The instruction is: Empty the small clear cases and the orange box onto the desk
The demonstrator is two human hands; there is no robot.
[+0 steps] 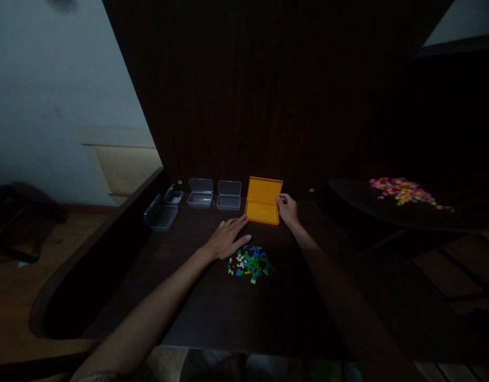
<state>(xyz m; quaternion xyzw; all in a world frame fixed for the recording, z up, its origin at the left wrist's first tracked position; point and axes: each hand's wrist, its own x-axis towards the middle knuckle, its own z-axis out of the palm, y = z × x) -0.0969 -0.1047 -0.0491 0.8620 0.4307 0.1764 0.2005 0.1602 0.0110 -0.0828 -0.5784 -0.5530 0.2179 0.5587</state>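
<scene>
An orange plastic case (pixel 262 212) stands at the back of the dark table with its lid raised, and nothing shows inside it. My right hand (pixel 288 209) is at the case's right side, fingers bent against its edge near the hinge. My left hand (pixel 228 237) lies with fingers stretched out, its fingertips at the case's front left corner and its thumb apart. Just in front of that thumb is a loose pile of small toy bricks (pixel 253 264) in green, blue, cream and a little yellow.
Left of the orange case stand two clear plastic boxes (pixel 200 199) (pixel 229 202) with raised lids. Farther left are a larger clear box (pixel 165 217) and a small one (pixel 173 197). A raised side board (pixel 101 249) bounds the table's left. Pink and yellow pieces (pixel 403 191) lie on a dark surface at right.
</scene>
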